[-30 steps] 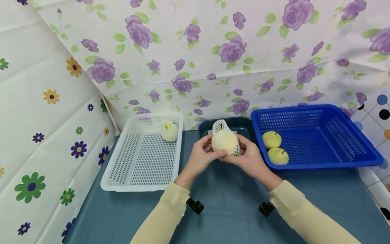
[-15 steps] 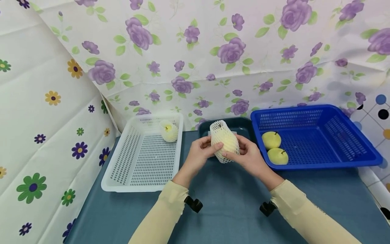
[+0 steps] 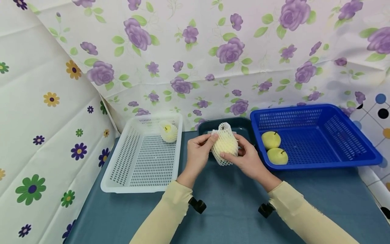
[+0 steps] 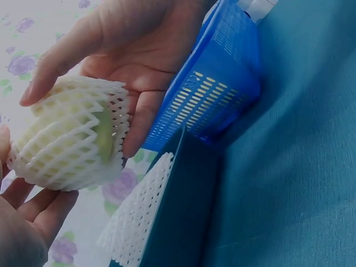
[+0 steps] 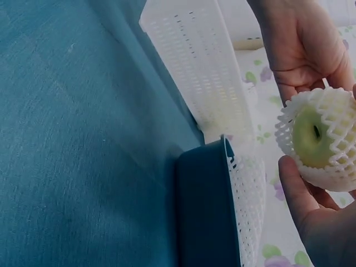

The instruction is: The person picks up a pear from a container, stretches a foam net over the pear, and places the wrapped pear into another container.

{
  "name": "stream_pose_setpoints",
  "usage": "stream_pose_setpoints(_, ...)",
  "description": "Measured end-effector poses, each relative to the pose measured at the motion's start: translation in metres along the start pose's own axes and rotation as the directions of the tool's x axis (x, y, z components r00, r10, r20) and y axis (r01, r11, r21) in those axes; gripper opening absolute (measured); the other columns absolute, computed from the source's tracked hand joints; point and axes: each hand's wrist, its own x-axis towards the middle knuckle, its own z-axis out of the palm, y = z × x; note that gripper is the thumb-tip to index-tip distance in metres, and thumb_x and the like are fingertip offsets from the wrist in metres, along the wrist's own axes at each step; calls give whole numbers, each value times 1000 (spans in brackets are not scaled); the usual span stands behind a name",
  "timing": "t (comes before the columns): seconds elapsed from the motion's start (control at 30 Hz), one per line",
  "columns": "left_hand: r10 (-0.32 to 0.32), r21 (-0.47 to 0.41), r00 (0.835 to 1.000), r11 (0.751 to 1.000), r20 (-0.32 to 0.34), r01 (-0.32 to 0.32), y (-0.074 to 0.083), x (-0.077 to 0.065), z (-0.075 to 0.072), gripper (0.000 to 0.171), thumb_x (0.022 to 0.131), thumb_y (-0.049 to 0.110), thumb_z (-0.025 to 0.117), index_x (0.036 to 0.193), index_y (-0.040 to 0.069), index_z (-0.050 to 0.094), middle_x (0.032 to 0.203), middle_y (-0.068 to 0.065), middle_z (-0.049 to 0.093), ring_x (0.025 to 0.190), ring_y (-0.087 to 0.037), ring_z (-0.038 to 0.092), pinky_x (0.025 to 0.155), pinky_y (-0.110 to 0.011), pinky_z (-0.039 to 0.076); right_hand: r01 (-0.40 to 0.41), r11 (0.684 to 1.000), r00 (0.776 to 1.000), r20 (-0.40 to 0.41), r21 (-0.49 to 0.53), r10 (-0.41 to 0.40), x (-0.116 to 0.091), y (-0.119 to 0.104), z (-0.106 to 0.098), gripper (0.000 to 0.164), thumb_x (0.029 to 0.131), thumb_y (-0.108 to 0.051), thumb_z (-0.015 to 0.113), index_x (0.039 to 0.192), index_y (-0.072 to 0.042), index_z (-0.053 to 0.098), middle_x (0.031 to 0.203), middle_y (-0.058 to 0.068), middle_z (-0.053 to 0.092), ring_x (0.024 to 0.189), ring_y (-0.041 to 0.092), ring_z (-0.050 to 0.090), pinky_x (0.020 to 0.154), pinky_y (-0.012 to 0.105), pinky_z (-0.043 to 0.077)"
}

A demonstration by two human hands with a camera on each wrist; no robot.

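Blue table [image 3: 225, 203]: my left hand [image 3: 196, 150] now pinches the net [image 3: 224, 140] higher; my right hand [image 3: 248, 159] grips the pear [image 5: 310, 133]; fitting seems unfinished.

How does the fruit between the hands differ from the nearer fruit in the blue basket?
The held fruit sits inside a white foam net; the basket fruit is bare. The held fruit is up between the left hand and right hand, while the basket fruit lies in the blue basket, untouched by either hand. Both are rounded and pale yellow-green.
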Motion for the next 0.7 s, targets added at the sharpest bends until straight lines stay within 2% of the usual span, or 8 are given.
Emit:
stream_pose_setpoints(0.1, 48, 35, 998, 998, -37, -47, -12, 3, 2, 22, 88, 28, 66, 96, 11, 75, 81, -10, 71, 65, -11, 64, 58, -35, 55, -1, 1000, 1000, 4, 4, 1, 0, -1, 1, 68, 83, -25, 72, 141, -19, 37, 119, 12, 56, 93, 20, 66, 72, 30, 57)
stream_pose_setpoints(0.2, 101, 117, 993, 989, -67, -92, -23, 7, 3, 22, 89, 35, 63, 93, 16, 75, 74, -5, 69, 60, -12, 59, 51, -32, 51, 0, 1000, 1000, 8, -6, 0, 0, -1, 2, 65, 84, -26, 71, 140, -19, 39, 118, 11, 57, 91, 19, 67, 71, 31, 57)
stream_pose_setpoints(0.37, 167, 270, 981, 953, -98, -135, -27, 8, 4, 23, 91, 41, 58, 89, 24, 72, 67, 5, 64, 54, -10, 54, 45, -25, 45, -5, 999, 1000, -4, -43, 5, -2, 0, 5, 59, 85, -29, 70, 136, -19, 44, 113, 9, 60, 88, 20, 66, 69, 30, 57)
stream_pose_setpoints(0.47, 178, 317, 979, 938, -97, -139, -28, 7, 5, 25, 91, 43, 57, 87, 23, 70, 67, 5, 63, 53, -9, 53, 44, -25, 45, -2, 997, 1000, -15, -71, 1, -3, 0, 7, 56, 85, -30, 69, 135, -18, 46, 110, 8, 61, 86, 20, 65, 68, 30, 56)
stream_pose_setpoints(0.53, 155, 312, 985, 942, -78, -123, -28, 7, 4, 28, 90, 46, 58, 90, 20, 69, 71, 3, 64, 56, -9, 55, 47, -25, 47, 1, 996, 1000, -26, -91, -3, -3, 0, 8, 56, 86, -31, 68, 135, -18, 46, 109, 8, 61, 85, 20, 64, 67, 30, 56)
stream_pose_setpoints(0.6, 104, 277, 994, 957, -38, -90, -29, 6, 2, 32, 89, 48, 58, 97, 19, 68, 80, 1, 67, 63, -8, 60, 54, -25, 51, 6, 995, 999, -43, -99, -10, -3, 0, 8, 55, 87, -33, 66, 135, -17, 45, 109, 8, 60, 85, 19, 63, 67, 30, 56)
stream_pose_setpoints(0.67, 21, 214, 999, 976, 37, -29, -28, 5, 0, 38, 88, 49, 59, 109, 19, 66, 93, 0, 69, 75, -8, 65, 64, -25, 54, 9, 996, 998, -64, -90, -15, -2, -1, 7, 55, 89, -34, 64, 136, -16, 44, 110, 8, 60, 86, 18, 62, 68, 29, 55)
stream_pose_setpoints(0.7, -27, 176, 996, 984, 85, 12, -27, 5, -1, 41, 87, 49, 60, 115, 19, 64, 99, 0, 70, 82, -8, 67, 68, -25, 55, 12, 997, 997, -76, -81, -18, -2, -1, 7, 54, 90, -34, 63, 137, -16, 43, 111, 8, 60, 87, 17, 62, 68, 29, 55)
